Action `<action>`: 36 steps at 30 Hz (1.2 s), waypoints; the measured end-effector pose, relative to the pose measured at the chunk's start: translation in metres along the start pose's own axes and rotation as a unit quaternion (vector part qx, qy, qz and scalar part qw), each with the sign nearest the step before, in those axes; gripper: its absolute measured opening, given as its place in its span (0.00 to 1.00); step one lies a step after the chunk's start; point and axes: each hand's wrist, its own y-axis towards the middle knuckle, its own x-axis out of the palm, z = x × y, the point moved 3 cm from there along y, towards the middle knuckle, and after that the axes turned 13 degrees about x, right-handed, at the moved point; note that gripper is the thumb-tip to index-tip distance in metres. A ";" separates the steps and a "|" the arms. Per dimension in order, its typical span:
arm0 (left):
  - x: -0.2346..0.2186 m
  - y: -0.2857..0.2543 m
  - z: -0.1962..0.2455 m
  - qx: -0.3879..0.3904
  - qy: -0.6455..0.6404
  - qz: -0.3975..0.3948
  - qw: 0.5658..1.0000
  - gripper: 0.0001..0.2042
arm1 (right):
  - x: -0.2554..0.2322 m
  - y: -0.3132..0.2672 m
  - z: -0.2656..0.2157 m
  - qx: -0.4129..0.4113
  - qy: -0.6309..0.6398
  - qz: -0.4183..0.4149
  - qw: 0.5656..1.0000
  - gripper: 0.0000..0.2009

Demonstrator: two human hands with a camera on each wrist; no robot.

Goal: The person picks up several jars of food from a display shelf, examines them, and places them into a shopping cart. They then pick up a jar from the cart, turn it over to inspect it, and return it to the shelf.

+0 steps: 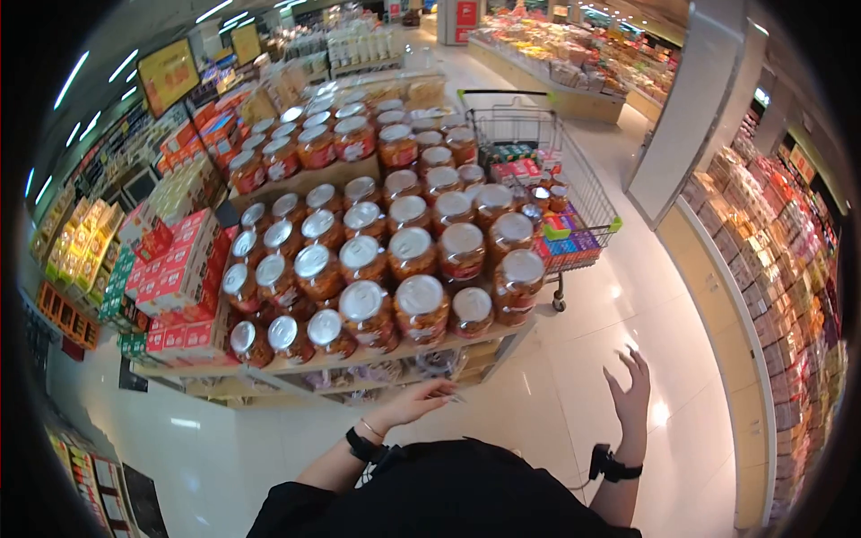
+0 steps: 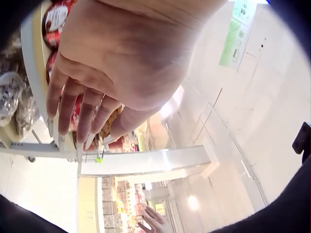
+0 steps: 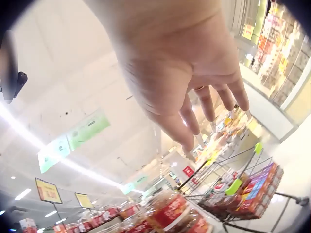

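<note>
Rows of lidded jars with red-brown contents [image 1: 421, 309] stand on a display shelf in the head view. The left hand [image 1: 411, 405] is in front of the shelf's near edge, its fingers extended and holding nothing; its palm [image 2: 129, 58] fills the upper part of the left wrist view. To the right, over the floor, the right hand [image 1: 633, 394] is raised with fingers spread and slightly bent, also empty. The right wrist view shows that hand [image 3: 170, 73] with a shopping cart [image 3: 233, 187] beyond it.
The loaded shopping cart [image 1: 583, 193] stands at the display's right end. Stacked red boxes [image 1: 184, 269] are at the left. A pillar [image 1: 686, 117] and a long shelf of packaged goods [image 1: 771, 296] line the right side, with tiled floor between.
</note>
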 end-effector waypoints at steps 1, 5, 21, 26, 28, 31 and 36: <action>0.015 0.021 -0.007 0.017 0.003 -0.020 1.000 0.18 | -0.012 -0.001 0.022 0.025 -0.028 0.010 0.999 0.22; 0.087 0.105 -0.014 -0.003 0.029 -0.077 0.997 0.19 | -0.062 -0.002 0.106 0.053 -0.049 -0.075 0.995 0.22; 0.263 0.370 -0.027 0.038 0.096 -0.296 0.950 0.19 | -0.159 0.006 0.313 0.221 -0.019 -0.030 0.975 0.22; 0.244 0.508 -0.037 0.174 0.127 -0.173 0.961 0.15 | -0.127 0.078 0.305 0.185 -0.035 -0.074 0.979 0.22; 0.216 0.582 -0.082 0.164 0.046 -0.101 0.980 0.15 | -0.126 0.120 0.297 0.207 -0.030 -0.088 0.974 0.22; 0.150 0.649 -0.093 0.147 0.199 0.070 0.966 0.18 | -0.122 0.188 0.295 0.202 -0.016 -0.060 0.978 0.22; 0.037 0.694 -0.147 -0.071 0.460 0.199 0.862 0.25 | -0.127 0.296 0.251 0.127 -0.012 -0.021 0.992 0.20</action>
